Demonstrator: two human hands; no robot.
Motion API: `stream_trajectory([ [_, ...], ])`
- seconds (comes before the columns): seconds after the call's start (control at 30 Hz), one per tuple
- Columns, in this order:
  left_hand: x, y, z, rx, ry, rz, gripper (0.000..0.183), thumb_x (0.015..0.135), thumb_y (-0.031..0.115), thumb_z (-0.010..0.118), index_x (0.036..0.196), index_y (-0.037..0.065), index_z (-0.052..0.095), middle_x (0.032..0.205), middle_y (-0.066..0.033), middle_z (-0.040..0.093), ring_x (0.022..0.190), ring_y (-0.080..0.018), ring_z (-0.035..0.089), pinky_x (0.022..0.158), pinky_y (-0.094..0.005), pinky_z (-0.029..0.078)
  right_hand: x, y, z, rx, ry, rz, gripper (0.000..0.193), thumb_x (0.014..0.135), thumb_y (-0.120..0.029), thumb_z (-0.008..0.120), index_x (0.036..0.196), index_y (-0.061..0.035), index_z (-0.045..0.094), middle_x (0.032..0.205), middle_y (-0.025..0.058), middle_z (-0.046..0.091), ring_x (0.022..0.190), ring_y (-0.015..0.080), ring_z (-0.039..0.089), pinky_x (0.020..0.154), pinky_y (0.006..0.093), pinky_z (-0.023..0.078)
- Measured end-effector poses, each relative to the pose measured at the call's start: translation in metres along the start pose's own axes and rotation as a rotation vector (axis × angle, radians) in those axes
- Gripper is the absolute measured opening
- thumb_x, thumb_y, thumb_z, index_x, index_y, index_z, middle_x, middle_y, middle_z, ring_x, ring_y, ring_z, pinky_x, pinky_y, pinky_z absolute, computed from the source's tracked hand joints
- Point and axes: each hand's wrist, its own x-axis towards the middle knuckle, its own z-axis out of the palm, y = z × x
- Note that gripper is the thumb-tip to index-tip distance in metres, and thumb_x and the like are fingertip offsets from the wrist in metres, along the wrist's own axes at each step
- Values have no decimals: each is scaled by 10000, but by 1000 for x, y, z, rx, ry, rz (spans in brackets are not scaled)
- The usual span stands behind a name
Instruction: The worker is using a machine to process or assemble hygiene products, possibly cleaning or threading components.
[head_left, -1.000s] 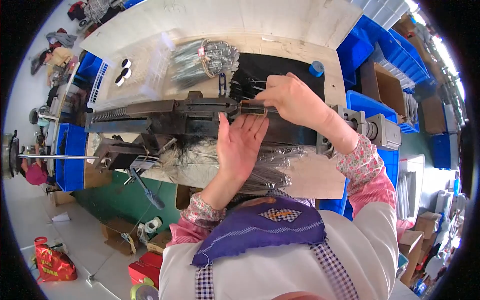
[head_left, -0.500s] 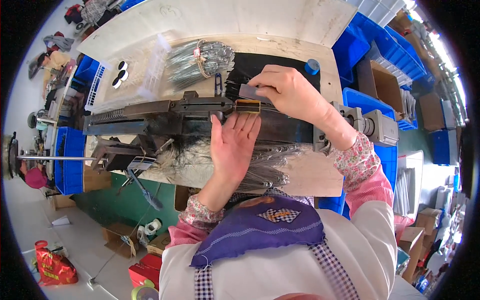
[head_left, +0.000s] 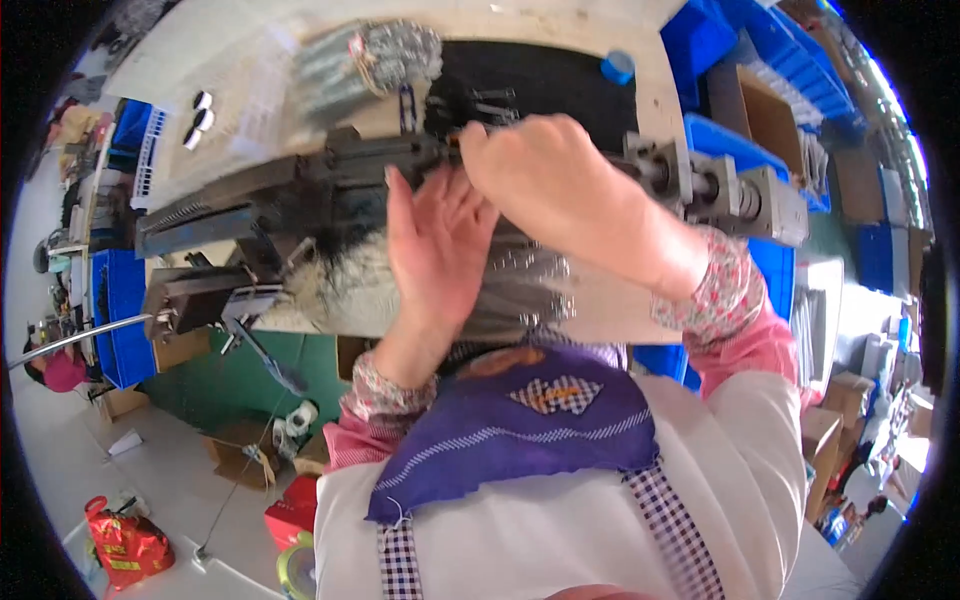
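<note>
My left hand (head_left: 440, 245) lies palm up with its fingers stretched out, against the front of a long dark metal machine (head_left: 385, 165). Just right of its fingertips, my right hand (head_left: 550, 180) is closed, knuckles up, over the machine's middle. Whatever its fingers grip is hidden behind the back of the hand. Thin metal wires (head_left: 530, 285) lie in a bunch on the wooden table, right of my left hand. Behind the machine, small metal pieces (head_left: 490, 100) rest on a black mat (head_left: 560, 80).
A tied wire bundle (head_left: 370, 65) and a clear plastic basket (head_left: 245, 100) stand at the back left. A blue roll (head_left: 617, 67) sits by the mat. Metal shaft supports (head_left: 700, 180) rise at the right, beside blue crates (head_left: 735, 150). A lever arm (head_left: 85, 338) sticks out left.
My right hand has moved left and toward the machine's middle; the flat greyish block it held is now out of sight. My left hand stays palm up. The whole view has shifted.
</note>
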Motion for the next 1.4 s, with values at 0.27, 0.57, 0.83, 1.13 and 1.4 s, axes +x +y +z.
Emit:
stream_trajectory([
  [0.27,13,-6,-6,-3,-12,-27,541,1008,430,337,1211,-39,515,1256,-141,550,1256,-270,448,1079,-389,321,-18,8,12,192,-64,105,194,745,-60,613,907,-8,519,701,112,625,643,262,667,536,359,513],
  [0.57,0,-73,-24,124,231,-26,309,942,281,576,1157,63,531,1192,-45,547,1160,-182,493,1034,-332,365,-129,-35,78,497,-200,234,178,787,-80,585,959,-33,577,924,144,624,801,324,641,609,428,522],
  [0.83,-112,41,-89,2180,292,837,854,805,237,661,1481,-14,203,1524,-282,166,1424,-435,146,1124,-552,172,-127,-18,88,636,-169,135,144,736,-51,627,871,-33,580,822,94,612,758,283,633,652,382,517],
  [1.13,-215,179,-258,1792,1427,264,779,833,235,636,1471,30,239,951,-246,671,932,-370,666,777,-392,512,-134,-22,80,1011,-178,395,207,770,-4,619,964,-24,550,824,146,601,785,310,639,661,366,506],
  [1.4,-104,63,-98,1834,332,873,609,936,259,556,1407,-59,337,1404,-256,428,1274,-352,470,1052,-428,363,-149,9,-4,876,406,725,103,874,-14,599,962,9,548,852,94,612,673,177,567,639,274,468],
])
